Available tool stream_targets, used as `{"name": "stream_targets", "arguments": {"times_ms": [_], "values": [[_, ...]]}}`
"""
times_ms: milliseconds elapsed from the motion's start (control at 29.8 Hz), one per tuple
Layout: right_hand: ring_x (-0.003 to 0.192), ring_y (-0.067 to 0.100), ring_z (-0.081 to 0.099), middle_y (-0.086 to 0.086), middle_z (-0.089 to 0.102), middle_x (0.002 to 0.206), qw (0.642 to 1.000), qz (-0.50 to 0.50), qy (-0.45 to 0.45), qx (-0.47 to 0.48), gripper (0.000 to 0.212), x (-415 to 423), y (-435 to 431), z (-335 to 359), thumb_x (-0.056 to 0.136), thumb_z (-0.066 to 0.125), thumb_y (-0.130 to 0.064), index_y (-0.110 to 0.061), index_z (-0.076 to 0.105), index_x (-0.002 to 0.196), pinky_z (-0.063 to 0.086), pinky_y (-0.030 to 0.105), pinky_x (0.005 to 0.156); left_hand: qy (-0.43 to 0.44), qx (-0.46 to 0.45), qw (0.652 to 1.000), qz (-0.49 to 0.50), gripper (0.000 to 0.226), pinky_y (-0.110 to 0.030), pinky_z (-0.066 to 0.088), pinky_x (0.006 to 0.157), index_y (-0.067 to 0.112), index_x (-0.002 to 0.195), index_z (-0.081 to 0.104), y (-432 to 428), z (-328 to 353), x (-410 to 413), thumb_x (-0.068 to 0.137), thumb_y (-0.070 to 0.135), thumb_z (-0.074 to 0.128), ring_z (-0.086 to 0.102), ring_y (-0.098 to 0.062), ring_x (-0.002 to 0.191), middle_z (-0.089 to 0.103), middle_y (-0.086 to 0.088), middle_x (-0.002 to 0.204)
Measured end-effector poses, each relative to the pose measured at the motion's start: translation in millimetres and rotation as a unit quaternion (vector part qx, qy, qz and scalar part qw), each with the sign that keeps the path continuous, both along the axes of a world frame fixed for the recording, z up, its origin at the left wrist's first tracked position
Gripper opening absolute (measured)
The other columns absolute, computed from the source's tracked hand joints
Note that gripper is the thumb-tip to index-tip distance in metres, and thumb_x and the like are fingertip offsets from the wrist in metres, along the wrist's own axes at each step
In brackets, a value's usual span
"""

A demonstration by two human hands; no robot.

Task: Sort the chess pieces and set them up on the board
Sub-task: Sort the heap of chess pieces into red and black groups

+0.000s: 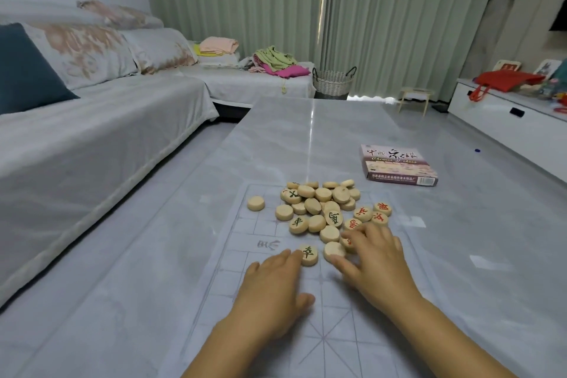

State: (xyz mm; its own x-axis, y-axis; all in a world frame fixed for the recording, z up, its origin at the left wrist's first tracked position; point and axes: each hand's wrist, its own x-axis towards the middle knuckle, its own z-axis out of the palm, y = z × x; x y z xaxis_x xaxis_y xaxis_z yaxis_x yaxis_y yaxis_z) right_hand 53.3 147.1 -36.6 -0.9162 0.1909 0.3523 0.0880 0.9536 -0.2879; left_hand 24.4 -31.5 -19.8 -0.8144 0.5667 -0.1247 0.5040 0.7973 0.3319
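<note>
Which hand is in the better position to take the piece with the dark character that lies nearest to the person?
The left hand. Its fingertips already touch the dark-character piece, which lies apart from the pile. The right hand is over blank and red-marked pieces on the other side.

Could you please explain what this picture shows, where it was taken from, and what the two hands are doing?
It is one wide-angle view from a camera worn on a person's head, looking down at their own bare hands. A pile of round wooden chess pieces lies on a thin printed board spread over a grey table, with the game's box further back. The left hand touches a black-marked piece; the right hand rests its fingers on plain pieces. Neither hand lifts anything.
</note>
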Motion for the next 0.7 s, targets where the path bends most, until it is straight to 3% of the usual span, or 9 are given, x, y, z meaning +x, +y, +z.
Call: {"name": "stream_targets", "arguments": {"times_ms": [101,168,268,336,403,470,638,705], "values": [[0.109,0.026,0.047,0.003,0.056,0.110,0.994,-0.015,-0.052,0.097,0.035,-16.6,-11.4,1.1,0.083,0.057,-0.042,-0.018,0.062,0.108,0.034,0.039,0.088,0.005,-0.036,0.999,-0.017,0.067,-0.039,0.015,0.117,0.026,0.145,0.015,-4.6,4.2,-5.0,0.089,0.042,0.048,0.019,-0.016,0.142,0.017,0.004,0.156],[0.100,0.030,0.053,0.006,0.060,0.101,0.994,-0.012,-0.040,0.098,0.027,-19.1,-14.7,0.1,0.081,0.061,-0.035,-0.015,0.066,0.099,0.038,0.041,0.082,0.010,-0.068,0.997,-0.030,0.066,-0.041,0.017,0.116,0.026,0.144,0.017,-6.9,4.8,-6.5,0.088,0.043,0.049,0.022,-0.019,0.140,0.020,0.004,0.154],[0.097,0.026,0.055,0.003,0.062,0.099,0.993,0.015,-0.032,0.112,0.027,-14.6,-16.3,-2.1,0.089,0.045,-0.034,-0.018,0.064,0.099,0.037,0.039,0.082,0.014,-0.083,0.996,-0.040,0.063,-0.039,0.022,0.112,0.026,0.141,0.022,-7.7,4.8,-6.4,0.087,0.043,0.050,0.031,-0.020,0.135,0.028,0.005,0.149],[0.093,0.022,0.058,-0.001,0.066,0.094,0.995,0.035,-0.013,0.087,0.031,-6.2,-22.7,7.8,0.090,0.038,-0.036,-0.021,0.064,0.095,0.037,0.037,0.081,0.017,-0.084,0.995,-0.046,0.061,-0.037,0.025,0.110,0.026,0.139,0.025,-7.1,5.2,-5.9,0.086,0.043,0.050,0.035,-0.020,0.132,0.033,0.005,0.147],[0.099,0.012,0.052,-0.007,0.064,0.103,0.998,0.061,-0.011,0.000,0.028,5.5,-28.2,14.2,0.096,0.035,-0.035,-0.026,0.058,0.109,0.031,0.029,0.088,0.016,-0.088,0.995,-0.048,0.061,-0.037,0.026,0.109,0.026,0.139,0.025,-6.5,5.2,-5.3,0.086,0.042,0.050,0.036,-0.021,0.131,0.036,0.004,0.145],[0.090,0.000,0.042,-0.013,0.059,0.104,0.995,0.080,-0.020,-0.062,0.027,17.4,-32.1,11.8,0.096,0.037,-0.036,-0.031,0.051,0.119,0.024,0.020,0.086,0.017,-0.095,0.994,-0.046,0.062,-0.037,0.026,0.109,0.025,0.139,0.025,-6.1,4.4,-6.0,0.086,0.041,0.051,0.035,-0.021,0.131,0.036,0.003,0.145],[0.083,0.007,0.039,-0.012,0.057,0.082,0.999,0.044,0.018,0.006,0.023,21.7,-30.6,-20.3,0.082,0.039,-0.041,-0.035,0.062,0.081,0.034,0.023,0.073,0.031,-0.100,0.994,-0.045,0.065,-0.036,0.025,0.108,0.026,0.142,0.022,-3.2,1.8,-3.6,0.086,0.040,0.051,0.033,-0.024,0.130,0.036,0.001,0.145],[0.084,0.009,0.038,-0.009,0.055,0.083,0.999,0.022,0.022,0.036,0.025,19.6,-30.1,-22.5,0.080,0.040,-0.041,-0.034,0.063,0.075,0.034,0.025,0.073,0.035,-0.098,0.993,-0.048,0.068,-0.036,0.026,0.108,0.029,0.144,0.018,-1.9,0.9,-2.1,0.086,0.041,0.051,0.033,-0.025,0.129,0.035,0.001,0.144]]}}
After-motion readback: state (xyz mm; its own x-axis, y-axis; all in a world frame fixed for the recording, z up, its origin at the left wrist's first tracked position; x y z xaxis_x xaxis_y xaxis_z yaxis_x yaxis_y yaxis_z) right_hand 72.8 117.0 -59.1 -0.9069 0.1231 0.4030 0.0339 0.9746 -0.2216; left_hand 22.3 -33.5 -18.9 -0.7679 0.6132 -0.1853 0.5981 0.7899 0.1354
